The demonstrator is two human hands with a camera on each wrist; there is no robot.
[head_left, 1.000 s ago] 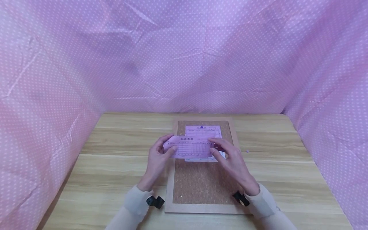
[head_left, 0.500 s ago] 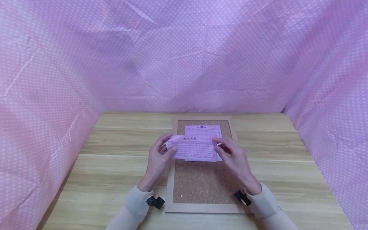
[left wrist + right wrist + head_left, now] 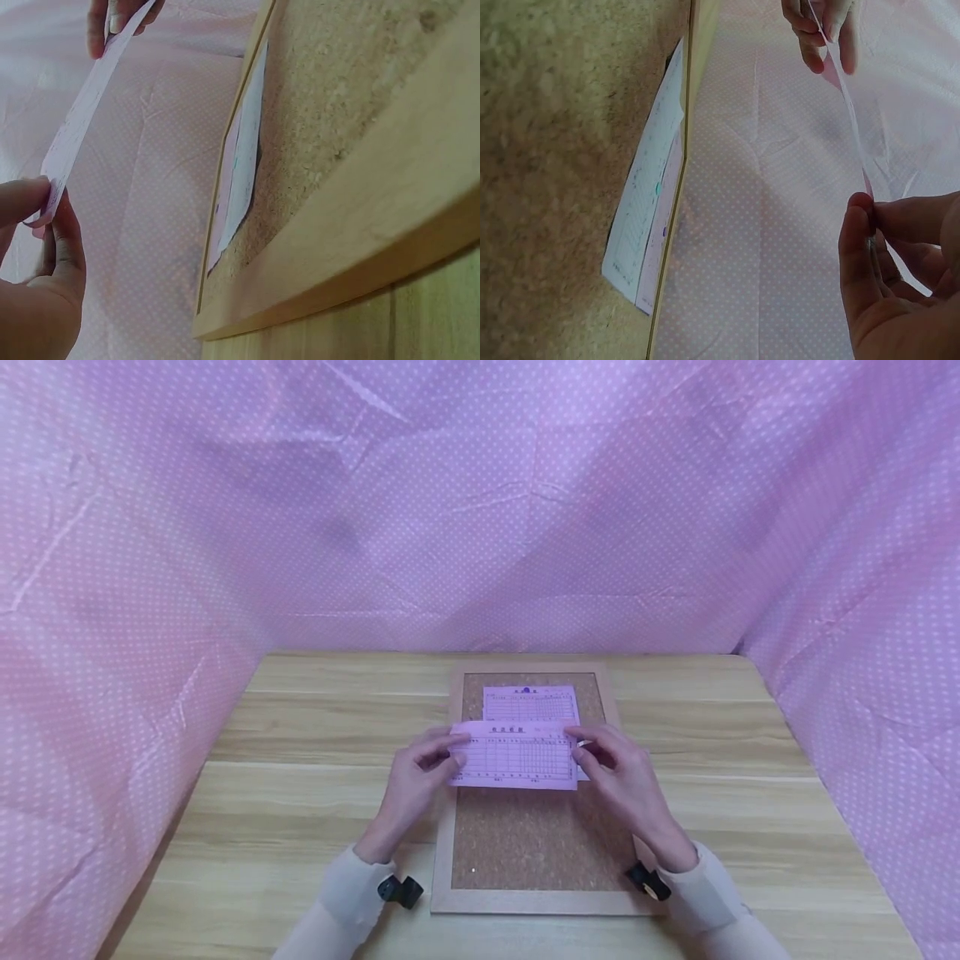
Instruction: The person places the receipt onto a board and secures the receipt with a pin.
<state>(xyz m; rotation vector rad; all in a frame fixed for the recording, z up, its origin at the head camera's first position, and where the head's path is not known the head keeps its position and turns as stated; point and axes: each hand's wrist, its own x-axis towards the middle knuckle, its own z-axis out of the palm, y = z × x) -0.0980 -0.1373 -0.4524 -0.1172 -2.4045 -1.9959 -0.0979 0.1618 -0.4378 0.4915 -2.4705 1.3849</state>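
Note:
Above the corkboard, a pink printed form slip is stretched between both hands, its printed face towards the head camera. My left hand pinches its left end between thumb and fingers. At the other end, the thumb and forefinger of my right hand grip the slip's edge. Behind it on the board lies another pink slip with a purple pushpin at its top. A white slip with a green dot on it overlaps that one, mostly hidden in the head view.
The board's wooden frame lies on a wood-grain table. A small white speck shows low on the cork. Pink dotted cloth encloses the back and sides.
Both hands have shifted the held slip to the right and slightly towards the person, flattening it. The left forefinger now lies across its front. The small purple item right of the board is now out of sight.

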